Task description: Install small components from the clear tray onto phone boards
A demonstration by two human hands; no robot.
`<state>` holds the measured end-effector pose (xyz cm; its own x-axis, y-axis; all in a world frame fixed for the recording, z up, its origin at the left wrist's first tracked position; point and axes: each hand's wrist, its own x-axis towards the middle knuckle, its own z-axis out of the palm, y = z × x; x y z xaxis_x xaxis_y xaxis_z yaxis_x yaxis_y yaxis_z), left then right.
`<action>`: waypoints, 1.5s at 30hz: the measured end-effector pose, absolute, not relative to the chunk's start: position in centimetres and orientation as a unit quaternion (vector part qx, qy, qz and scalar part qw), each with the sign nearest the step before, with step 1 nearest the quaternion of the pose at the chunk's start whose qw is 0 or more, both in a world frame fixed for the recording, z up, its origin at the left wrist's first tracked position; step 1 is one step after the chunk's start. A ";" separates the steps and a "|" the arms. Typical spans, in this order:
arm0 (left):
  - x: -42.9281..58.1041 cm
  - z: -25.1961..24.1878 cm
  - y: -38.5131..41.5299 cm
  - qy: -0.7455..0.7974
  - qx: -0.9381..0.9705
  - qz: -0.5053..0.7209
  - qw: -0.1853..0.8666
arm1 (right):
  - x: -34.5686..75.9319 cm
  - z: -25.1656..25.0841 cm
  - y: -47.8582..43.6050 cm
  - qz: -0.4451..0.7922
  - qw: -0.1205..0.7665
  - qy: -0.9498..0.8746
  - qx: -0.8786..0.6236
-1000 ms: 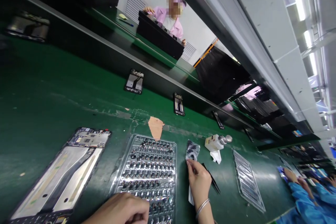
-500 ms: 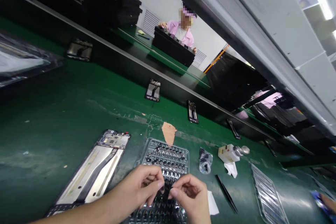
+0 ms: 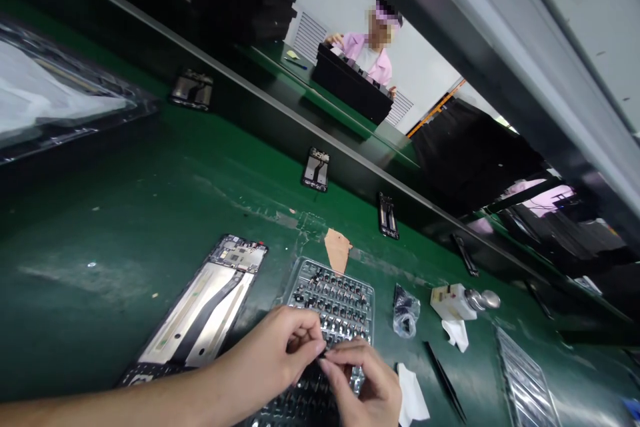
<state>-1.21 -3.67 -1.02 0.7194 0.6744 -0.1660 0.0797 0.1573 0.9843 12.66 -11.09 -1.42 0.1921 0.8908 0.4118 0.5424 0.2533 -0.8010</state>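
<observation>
Fingertips of my left hand (image 3: 295,350) and my right hand (image 3: 363,373) meet in a pinch over a clear plastic tray (image 3: 369,293). Between them is a tiny dark part, too small and too covered by the fingers to name. Rows of small dark components (image 3: 345,280) fill the tray's pockets; its lower part is partly hidden by my hands. To the left of the tray lies an opened phone (image 3: 200,307), with its circuit board, metal back and a black ribbon cable showing. My left forearm crosses its lower end.
Right of the tray are a small plastic bag (image 3: 406,312), black tweezers (image 3: 444,380), a white paper piece (image 3: 413,397), a bottle with a metal top (image 3: 455,302) and another clear tray (image 3: 527,380). More opened phones (image 3: 316,170) line the back ledge. A person (image 3: 367,57) sits beyond.
My two hands have come together, and their fingertips now meet where a gap showed before. The view has shifted, so the bench things appear further right.
</observation>
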 end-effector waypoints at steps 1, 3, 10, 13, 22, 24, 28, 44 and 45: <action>-1.2 -1.0 -3.7 0.307 0.606 0.212 0.702 | 12.5 -1.4 -11.1 0.129 0.504 -0.638 -0.568; -1.3 -1.0 -3.7 0.305 0.594 0.211 0.714 | 12.2 -1.3 -11.0 0.054 0.499 -0.680 -0.535; -1.5 -0.5 -3.3 0.305 0.562 0.202 0.742 | 12.9 -1.7 -11.5 -0.040 0.430 -0.738 -0.518; -1.5 -0.7 -3.2 0.304 0.552 0.200 0.751 | 13.3 -2.0 -11.7 -0.064 0.392 -0.762 -0.510; -1.8 -0.3 -3.0 0.298 0.569 0.218 0.735 | 13.4 -1.0 -11.3 0.008 0.491 -0.664 -0.564; -1.9 -0.1 -2.9 0.297 0.567 0.221 0.735 | 13.6 -1.1 -11.3 0.019 0.490 -0.649 -0.582; -1.9 -0.1 -3.0 0.291 0.570 0.223 0.736 | 13.5 -1.5 -11.7 0.032 0.482 -0.628 -0.611; -4.0 3.9 0.6 0.235 0.497 0.293 0.782 | 14.5 1.2 10.2 0.081 0.299 -0.538 -0.784; -4.3 4.3 0.9 0.237 0.489 0.301 0.784 | 14.0 0.5 12.0 0.071 0.287 -0.528 -0.796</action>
<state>-4.26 0.88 4.26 0.7066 0.7034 -0.0778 -0.2399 0.3415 0.9087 14.05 11.98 0.50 0.4334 0.8810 0.1898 0.7997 -0.2789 -0.5317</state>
